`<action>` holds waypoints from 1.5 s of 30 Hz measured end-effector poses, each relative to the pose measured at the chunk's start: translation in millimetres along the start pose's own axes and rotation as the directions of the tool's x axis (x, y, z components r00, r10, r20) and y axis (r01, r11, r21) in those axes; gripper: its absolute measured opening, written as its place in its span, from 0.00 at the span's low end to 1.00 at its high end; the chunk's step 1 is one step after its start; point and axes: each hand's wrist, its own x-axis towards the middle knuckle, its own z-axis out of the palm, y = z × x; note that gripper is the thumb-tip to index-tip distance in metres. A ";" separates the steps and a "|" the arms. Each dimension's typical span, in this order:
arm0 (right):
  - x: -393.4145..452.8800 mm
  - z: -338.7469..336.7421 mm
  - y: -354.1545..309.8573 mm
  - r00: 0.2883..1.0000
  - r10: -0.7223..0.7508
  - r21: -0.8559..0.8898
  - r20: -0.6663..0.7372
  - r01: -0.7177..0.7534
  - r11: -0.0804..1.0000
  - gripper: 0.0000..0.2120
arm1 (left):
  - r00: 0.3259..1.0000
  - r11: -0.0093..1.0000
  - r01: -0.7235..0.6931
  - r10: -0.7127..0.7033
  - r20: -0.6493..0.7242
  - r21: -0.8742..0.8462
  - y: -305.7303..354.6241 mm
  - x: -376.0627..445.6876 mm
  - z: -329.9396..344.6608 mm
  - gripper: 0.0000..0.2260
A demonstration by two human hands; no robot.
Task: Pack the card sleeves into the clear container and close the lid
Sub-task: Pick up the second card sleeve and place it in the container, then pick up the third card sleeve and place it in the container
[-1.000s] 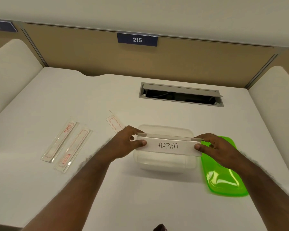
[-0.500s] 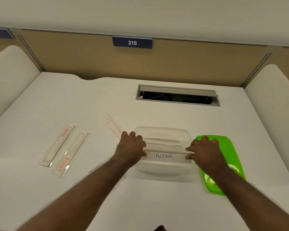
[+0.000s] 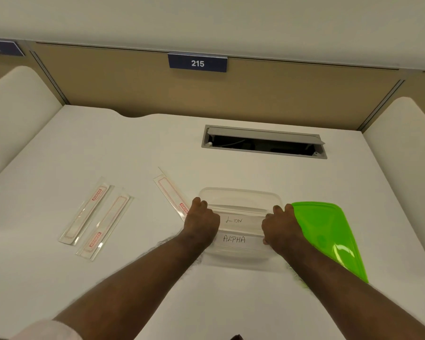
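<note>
While both of your hands reach into the clear container, the scene reads as follows.

Clear container (image 3: 238, 195): open, lidless, standing on the white tabletop (image 3: 133, 148) just right of the view's centre; its far rim shows at 12 o'clock from your hands.

Card sleeves inside: two lie flat in the container, side by side. The sleeve marked "LION" (image 3: 234, 220) is the farther one; the sleeve marked "ALPHA" (image 3: 234, 239) lies at 6 o'clock from it, nearer you.

Left hand (image 3: 201, 220): knuckles up, fingers curled down over the left ends of the two packed sleeves, pressing on them; whether it pinches either one you cannot tell.

Right hand (image 3: 280, 228): fingers curled down in the same way over the right ends of the sleeves, its thumb tip showing at the "ALPHA" sleeve's end; a pinch cannot be told here either.

Green lid (image 3: 329, 231): off the container, lying on the tabletop at 3 o'clock from it, just beside your right hand.

Loose sleeve (image 3: 171, 192): on the tabletop at 10 o'clock from the container, slanted, its near end passing under your left hand.

Pair of sleeves (image 3: 96, 217): at 9 o'clock, well apart from the container, lying almost parallel and close together.

Cable hatch (image 3: 264, 143): set in the tabletop at 12 o'clock, flap raised.

Sign "215" (image 3: 197, 63): on the rear partition.
</note>
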 end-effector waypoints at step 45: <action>108.3 -107.7 -139.7 0.972 -0.229 0.106 -0.044 0.233 0.967 0.19 | 0.804 -0.210 0.424 -0.361 0.473 -0.881 -107.2 18.3 56.6 0.10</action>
